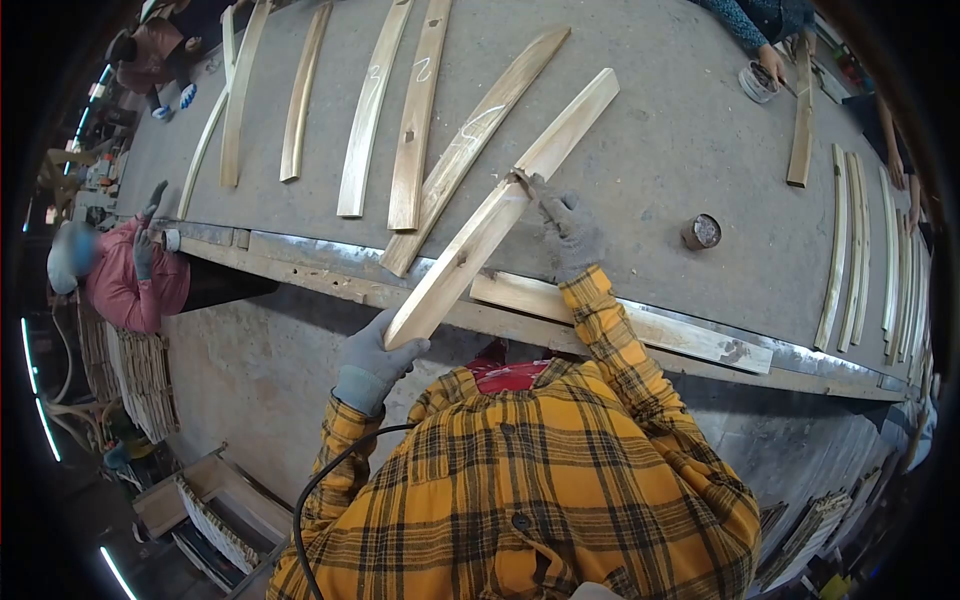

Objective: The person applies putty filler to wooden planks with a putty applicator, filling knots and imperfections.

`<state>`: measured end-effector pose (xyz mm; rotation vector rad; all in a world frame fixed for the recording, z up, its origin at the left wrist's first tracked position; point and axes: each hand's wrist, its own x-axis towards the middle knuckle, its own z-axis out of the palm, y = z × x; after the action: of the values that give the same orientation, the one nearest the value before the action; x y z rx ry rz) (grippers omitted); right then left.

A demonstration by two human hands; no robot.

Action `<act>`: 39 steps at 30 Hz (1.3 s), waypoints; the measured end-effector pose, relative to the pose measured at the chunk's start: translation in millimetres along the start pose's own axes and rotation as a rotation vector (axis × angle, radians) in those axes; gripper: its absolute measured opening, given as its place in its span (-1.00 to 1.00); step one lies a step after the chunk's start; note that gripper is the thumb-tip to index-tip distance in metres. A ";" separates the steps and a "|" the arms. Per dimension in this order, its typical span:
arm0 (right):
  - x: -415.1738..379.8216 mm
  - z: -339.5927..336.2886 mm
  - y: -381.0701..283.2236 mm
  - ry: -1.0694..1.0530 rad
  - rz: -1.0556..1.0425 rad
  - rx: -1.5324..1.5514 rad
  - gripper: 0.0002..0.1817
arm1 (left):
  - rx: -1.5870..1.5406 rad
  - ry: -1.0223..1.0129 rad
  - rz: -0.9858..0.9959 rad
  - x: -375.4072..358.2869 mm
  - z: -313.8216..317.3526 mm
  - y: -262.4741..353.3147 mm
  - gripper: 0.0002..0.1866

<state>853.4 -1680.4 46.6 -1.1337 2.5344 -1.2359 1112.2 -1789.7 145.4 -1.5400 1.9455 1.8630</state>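
A pale wooden board point(460, 255) slants over the table's front edge, its near end in my gloved left hand point(375, 362), whose fingers wrap round it. My gloved right hand point(568, 225) is closed round a small dark tool point(527, 184), which touches the board's upper face near its middle. Just left of the held board lies a board with a white chalk mark point(480, 125). Another board point(650, 335) rests along the table edge under my right forearm. To the right of my right hand stands a small tin point(702, 232) with dark contents.
Several boards point(408, 150) lie on the grey table point(640, 170), with more point(838, 250) at the right. At the left edge a person in pink point(135, 270) stands close. Another person's hand point(772, 62) is by a tub point(757, 83) at the far right.
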 end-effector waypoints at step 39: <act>-75.5 -227.0 10.6 -0.127 0.698 0.130 -0.28 | 0.056 -0.429 0.658 57.8 202.7 36.8 -0.32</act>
<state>813.4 -1481.3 173.6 -0.2332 2.3736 -1.0617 943.3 -1675.7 80.1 -0.4206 2.4041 2.0726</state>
